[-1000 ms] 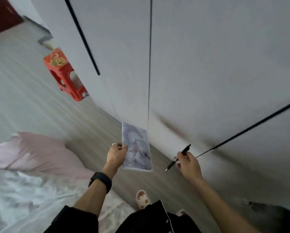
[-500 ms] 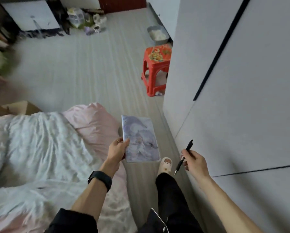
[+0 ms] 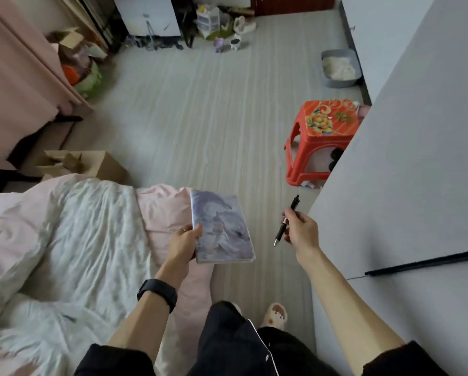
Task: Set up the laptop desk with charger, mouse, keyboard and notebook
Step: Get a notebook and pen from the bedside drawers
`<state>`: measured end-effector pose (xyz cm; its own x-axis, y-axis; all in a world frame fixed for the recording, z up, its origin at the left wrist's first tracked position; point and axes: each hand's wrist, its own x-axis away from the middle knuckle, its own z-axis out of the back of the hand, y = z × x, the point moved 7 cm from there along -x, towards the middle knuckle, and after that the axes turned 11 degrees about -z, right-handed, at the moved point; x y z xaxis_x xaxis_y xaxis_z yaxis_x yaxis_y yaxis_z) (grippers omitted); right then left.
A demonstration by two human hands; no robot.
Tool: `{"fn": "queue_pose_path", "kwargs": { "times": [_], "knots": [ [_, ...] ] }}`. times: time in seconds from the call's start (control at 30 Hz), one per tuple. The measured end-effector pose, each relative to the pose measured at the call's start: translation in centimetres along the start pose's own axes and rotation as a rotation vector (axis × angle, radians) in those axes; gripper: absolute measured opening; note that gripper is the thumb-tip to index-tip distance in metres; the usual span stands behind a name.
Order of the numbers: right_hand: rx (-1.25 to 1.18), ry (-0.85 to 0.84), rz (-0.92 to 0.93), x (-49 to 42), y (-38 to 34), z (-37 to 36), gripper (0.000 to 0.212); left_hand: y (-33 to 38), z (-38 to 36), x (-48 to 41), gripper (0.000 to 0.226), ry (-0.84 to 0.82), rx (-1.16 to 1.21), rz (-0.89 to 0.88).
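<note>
Your feet: you stand in pale slippers (image 3: 275,316) on the floor, between the bed (image 3: 64,240) on your left and a grey cabinet (image 3: 417,185) on your right.
Left grip: your left hand (image 3: 182,244) is closed on the notebook (image 3: 222,229), thumb on the cover at its lower left edge, fingers underneath.
Notebook: held in the air over the bed's pink corner, cover up, long axis running away from you.
Right grip: your right hand (image 3: 300,232) is curled around a black pen (image 3: 285,221), tip pointing down toward you, cap end angled up and away.
Key relation: no laptop desk shows here, so which way it lies from the notebook cannot be told; I judge you must carry both things there.
Writing: none readable; the cover shows only a pale purple picture.
Farther off: a red stool (image 3: 319,139) stands beside the cabinet.
</note>
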<state>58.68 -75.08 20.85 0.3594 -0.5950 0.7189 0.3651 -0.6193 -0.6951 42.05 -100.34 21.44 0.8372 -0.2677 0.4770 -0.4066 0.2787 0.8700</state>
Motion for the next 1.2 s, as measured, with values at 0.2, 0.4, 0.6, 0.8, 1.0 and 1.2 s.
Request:
{"fn": "queue_pose_path", "kwargs": {
  "times": [0.2,0.4,0.6,0.8,1.0,1.2],
  "knots": [
    [-0.024,-0.04,0.08,-4.3,-11.3,-6.3,0.02,6.4,-4.1,-6.7,0.014,-0.001,0.052,-0.068],
    [0.04,-0.091,0.157,-9.3,-20.2,-10.2,0.018,11.3,-5.7,-15.0,0.015,0.044,0.087,-0.079],
    [0.071,-0.087,0.161,-17.4,-26.3,-15.6,0.018,16.6,-6.7,-26.3,0.013,0.047,0.11,-0.073],
    [0.131,-0.036,0.167,-28.3,-35.7,-24.3,0.02,23.8,-7.2,-43.0,0.014,0.025,0.137,-0.039],
    [0.129,-0.025,0.169,-35.8,-45.5,-32.3,0.022,32.5,-6.9,-56.3,0.01,0.052,0.123,-0.054],
    [0.158,-0.048,0.219,-41.7,-54.4,-40.2,0.022,40.1,-7.2,-66.1,0.011,0.055,0.17,-0.08]
  ]
}}
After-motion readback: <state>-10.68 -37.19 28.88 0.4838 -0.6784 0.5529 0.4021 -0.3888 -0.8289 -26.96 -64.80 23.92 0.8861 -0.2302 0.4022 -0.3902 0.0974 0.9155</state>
